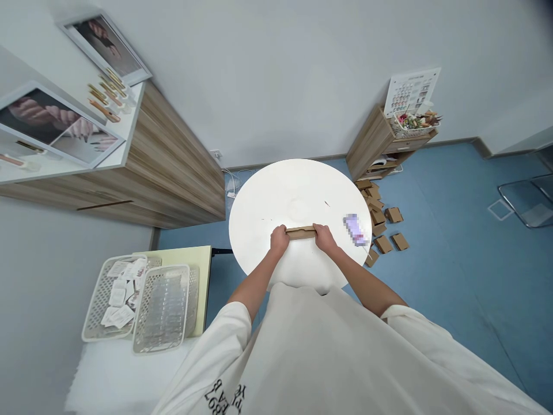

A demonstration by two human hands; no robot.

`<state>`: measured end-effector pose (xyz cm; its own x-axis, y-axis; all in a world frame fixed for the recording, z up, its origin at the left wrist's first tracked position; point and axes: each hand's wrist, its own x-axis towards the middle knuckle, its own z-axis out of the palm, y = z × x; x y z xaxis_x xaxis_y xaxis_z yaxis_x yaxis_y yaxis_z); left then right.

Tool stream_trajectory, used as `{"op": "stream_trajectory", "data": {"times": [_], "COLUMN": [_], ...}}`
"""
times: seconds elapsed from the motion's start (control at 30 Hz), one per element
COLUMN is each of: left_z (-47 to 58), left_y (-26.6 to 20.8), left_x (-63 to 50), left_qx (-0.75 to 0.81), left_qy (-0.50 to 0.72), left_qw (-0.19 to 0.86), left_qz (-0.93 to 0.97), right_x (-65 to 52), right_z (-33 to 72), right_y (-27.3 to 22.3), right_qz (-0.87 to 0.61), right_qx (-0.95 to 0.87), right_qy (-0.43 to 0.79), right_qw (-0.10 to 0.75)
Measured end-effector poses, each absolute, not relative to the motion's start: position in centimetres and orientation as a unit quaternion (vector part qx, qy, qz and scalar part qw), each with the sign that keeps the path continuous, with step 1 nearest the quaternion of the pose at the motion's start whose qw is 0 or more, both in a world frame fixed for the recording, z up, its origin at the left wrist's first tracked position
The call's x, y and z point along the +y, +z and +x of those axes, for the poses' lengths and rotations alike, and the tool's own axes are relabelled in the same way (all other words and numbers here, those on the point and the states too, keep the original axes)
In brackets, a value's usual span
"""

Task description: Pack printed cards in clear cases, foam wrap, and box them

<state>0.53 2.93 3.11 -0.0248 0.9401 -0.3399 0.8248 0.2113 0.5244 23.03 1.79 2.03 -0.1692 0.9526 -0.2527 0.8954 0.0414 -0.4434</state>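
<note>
Between both hands [280,240] is a seemingly cardboard box [301,233].

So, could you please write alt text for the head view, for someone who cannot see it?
A person's left hand and right hand hold a brown cardboard box by its ends at a round white table. More cardboard boxes lie on the blue floor at right; white baskets stand at lower left.

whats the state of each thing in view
left hand, gripping cardboard piece
right hand, gripping its other end
cardboard piece, held at both ends
pixelated item, lying on round table
left basket, holding white packets
right basket, holding clear items
brown boxes, lying on floor
small drawer, looks shut
</note>
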Motion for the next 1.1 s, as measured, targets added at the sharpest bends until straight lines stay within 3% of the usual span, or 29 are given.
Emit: {"op": "stream_trajectory", "data": {"times": [0.43,0.83,0.93,1.1], "left_z": [-0.8,-0.9,-1.0,-0.6], "left_y": [2.0,0.5,0.6,0.7], "left_x": [2.4,-2.9,-2.3,-0.5], "left_qx": [0.645,0.570,0.589,0.681], "left_qy": [0.151,0.144,0.172,0.240], "left_qw": [0.327,0.290,0.320,0.429], "left_qz": [0.674,0.755,0.721,0.542], "right_x": [1.7,-2.5,-1.9,-0.8], "right_z": [23.2,22.7,22.7,22.6], "right_y": [1.6,-0.8,-0.4,0.6], "right_qz": [-0.636,-0.621,-0.637,-0.708], "right_qx": [-0.716,-0.747,-0.720,-0.574], "right_qy": [0.276,0.237,0.266,0.348], "right_qw": [0.087,0.036,0.073,0.219]}}
